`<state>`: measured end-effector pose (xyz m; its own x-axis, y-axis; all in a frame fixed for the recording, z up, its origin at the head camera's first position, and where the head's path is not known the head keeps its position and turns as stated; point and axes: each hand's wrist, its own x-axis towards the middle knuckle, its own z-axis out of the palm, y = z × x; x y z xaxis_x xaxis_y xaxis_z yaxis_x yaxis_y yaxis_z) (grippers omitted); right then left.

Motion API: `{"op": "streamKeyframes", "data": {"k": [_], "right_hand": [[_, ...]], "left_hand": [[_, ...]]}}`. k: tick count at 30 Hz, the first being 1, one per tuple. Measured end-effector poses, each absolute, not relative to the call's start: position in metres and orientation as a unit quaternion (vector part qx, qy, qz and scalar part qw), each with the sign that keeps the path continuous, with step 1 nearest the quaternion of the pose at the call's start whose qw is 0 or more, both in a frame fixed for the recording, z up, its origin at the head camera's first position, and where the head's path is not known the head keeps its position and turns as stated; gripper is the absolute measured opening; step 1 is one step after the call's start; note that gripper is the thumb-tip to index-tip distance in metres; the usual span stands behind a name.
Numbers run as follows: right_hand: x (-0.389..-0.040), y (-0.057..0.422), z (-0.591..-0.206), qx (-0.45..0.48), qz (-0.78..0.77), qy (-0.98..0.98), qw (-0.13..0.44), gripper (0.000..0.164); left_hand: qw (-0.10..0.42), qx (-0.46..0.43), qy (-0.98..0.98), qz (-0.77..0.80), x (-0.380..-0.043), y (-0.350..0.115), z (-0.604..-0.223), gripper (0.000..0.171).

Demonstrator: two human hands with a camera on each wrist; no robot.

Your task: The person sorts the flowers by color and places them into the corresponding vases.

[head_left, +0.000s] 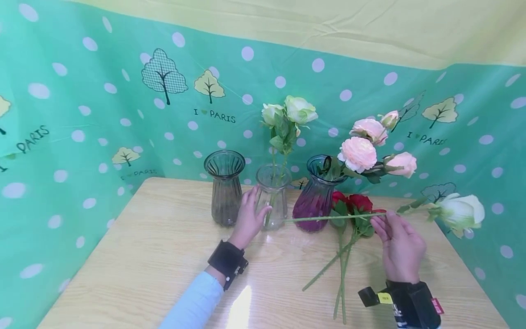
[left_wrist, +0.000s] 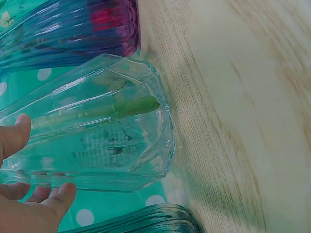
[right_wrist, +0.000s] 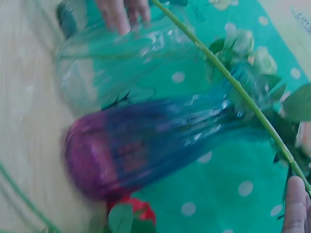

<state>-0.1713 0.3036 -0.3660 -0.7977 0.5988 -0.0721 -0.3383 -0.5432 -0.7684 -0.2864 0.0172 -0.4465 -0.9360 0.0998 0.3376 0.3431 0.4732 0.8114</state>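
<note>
My left hand (head_left: 248, 220) holds the clear glass vase (head_left: 280, 201), thumb on one side and fingers on the other. Pale white-green roses (head_left: 301, 111) stand upright in that vase; a cut stem end (left_wrist: 141, 105) shows near its base in the left wrist view. Between thumb and fingers my right hand (head_left: 404, 253) pinches the long green stem of a white rose (head_left: 462, 212). This stem lies nearly level, its bloom to the right and its bare end pointing left, overlapping the purple vase and reaching near the clear one in the head view.
Left of the clear vase stands a grey glass vase (head_left: 226, 201). To its right, a blue-purple vase (head_left: 309, 208) holds pink flowers (head_left: 357, 154) leaning right. Red roses (head_left: 360, 202) lie on the wooden table (head_left: 135, 265), stems toward the front. A dotted green cloth (head_left: 123, 105) hangs behind.
</note>
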Motion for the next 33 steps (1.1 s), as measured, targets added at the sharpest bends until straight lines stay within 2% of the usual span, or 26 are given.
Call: {"op": "streamKeyframes", "data": {"k": [10, 16, 25, 33], "right_hand": [[-0.181, 0.284, -0.345, -0.130, 0.868, -0.329, 0.350, 0.022], [-0.188, 0.271, -0.339, -0.103, 0.853, -0.346, 0.377, 0.029], [-0.198, 0.256, -0.336, -0.073, 0.818, -0.392, 0.414, 0.022], [-0.203, 0.245, -0.334, -0.058, 0.756, -0.466, 0.456, 0.023]], "left_hand": [[0.128, -0.133, -0.847, -0.498, -0.286, 0.017, -0.445, 0.073], [0.121, -0.128, -0.852, -0.494, -0.286, 0.017, -0.444, 0.074], [0.117, -0.126, -0.853, -0.493, -0.285, 0.017, -0.446, 0.075], [0.116, -0.130, -0.852, -0.494, -0.286, 0.017, -0.447, 0.073]]}}
